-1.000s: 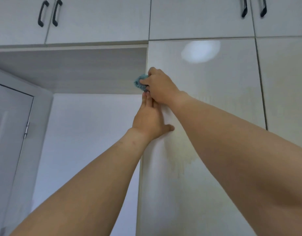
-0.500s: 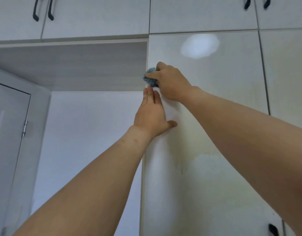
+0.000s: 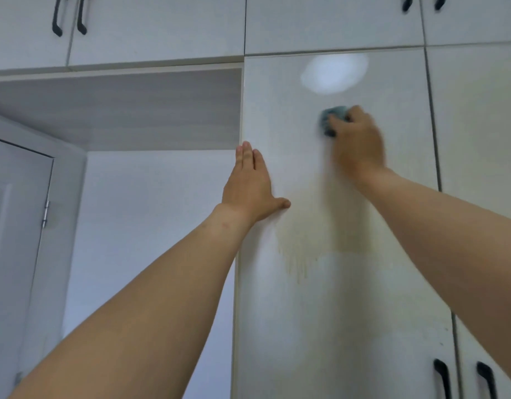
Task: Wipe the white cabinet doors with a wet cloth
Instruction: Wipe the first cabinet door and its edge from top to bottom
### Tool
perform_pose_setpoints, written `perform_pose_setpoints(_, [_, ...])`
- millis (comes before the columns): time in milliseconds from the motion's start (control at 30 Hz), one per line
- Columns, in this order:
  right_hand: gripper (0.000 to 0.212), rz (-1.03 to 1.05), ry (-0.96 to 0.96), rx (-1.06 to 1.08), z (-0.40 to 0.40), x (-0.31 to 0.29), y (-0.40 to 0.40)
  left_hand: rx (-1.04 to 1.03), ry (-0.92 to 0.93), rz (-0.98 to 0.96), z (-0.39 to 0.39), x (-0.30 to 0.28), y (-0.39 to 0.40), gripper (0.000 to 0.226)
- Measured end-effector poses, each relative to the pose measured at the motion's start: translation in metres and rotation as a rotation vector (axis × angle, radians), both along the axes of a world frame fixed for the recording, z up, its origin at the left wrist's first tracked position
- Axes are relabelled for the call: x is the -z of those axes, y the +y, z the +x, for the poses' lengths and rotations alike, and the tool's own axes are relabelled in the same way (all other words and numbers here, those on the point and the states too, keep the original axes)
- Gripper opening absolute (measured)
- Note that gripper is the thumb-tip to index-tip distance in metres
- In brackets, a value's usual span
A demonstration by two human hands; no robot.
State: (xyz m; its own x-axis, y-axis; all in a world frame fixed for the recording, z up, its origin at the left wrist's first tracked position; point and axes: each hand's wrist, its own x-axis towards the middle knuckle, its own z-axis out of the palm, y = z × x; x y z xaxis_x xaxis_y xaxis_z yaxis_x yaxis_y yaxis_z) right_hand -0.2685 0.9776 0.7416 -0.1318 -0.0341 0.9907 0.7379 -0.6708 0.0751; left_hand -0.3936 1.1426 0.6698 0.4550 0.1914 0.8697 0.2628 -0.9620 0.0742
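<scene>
A tall glossy white cabinet door (image 3: 320, 312) fills the middle of the view. My right hand (image 3: 356, 139) grips a bunched blue-green cloth (image 3: 330, 120) and presses it against the upper part of that door, below a bright light reflection. The hand is blurred by motion. My left hand (image 3: 250, 185) lies flat on the door near its left edge, fingers straight and pointing up, thumb spread to the right. A damp, yellowish streaked patch shows on the door below both hands.
Upper cabinet doors (image 3: 156, 24) with black handles (image 3: 57, 17) run along the top. A recessed niche (image 3: 113, 110) and a grey room door (image 3: 15, 240) lie to the left. Another tall cabinet door (image 3: 479, 116) stands at right, with black handles (image 3: 441, 375) low down.
My right hand has swept the cloth rightward from the door's top left edge toward the middle. My left hand has stayed flat in place.
</scene>
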Motion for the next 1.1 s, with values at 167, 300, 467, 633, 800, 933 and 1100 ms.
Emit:
perform_pose_setpoints(167, [0.025, 0.441, 0.286, -0.072, 0.012, 0.000, -0.019, -0.002, -0.006, -0.093, 0.003, 0.007, -0.013, 0.128])
perform_pose_setpoints(300, [0.030, -0.255, -0.040, -0.005, -0.012, 0.025, 0.034, -0.026, -0.034, -0.137, 0.017, 0.018, -0.031, 0.142])
perform_pose_setpoints(467, [0.023, 0.016, -0.030, 0.005, 0.044, 0.034, -0.025, -0.073, -0.036, -0.137, 0.025, 0.019, -0.040, 0.151])
perform_pose_setpoints(633, [0.019, 0.501, 0.322, 0.075, 0.079, 0.023, -0.088, -0.080, -0.028, -0.123, 0.025, 0.019, -0.040, 0.152])
perform_pose_setpoints(800, [0.011, 0.150, 0.157, -0.112, 0.015, 0.035, -0.002, -0.037, -0.042, -0.138, 0.023, 0.021, -0.039, 0.150])
perform_pose_setpoints(933, [0.036, -0.448, -0.093, -0.001, -0.018, 0.053, 0.041, 0.036, -0.100, -0.130, 0.013, 0.044, -0.026, 0.146])
perform_pose_setpoints(1100, [0.026, -0.149, -0.074, 0.109, 0.022, 0.042, 0.001, 0.018, -0.064, -0.024, 0.001, 0.062, -0.008, 0.141])
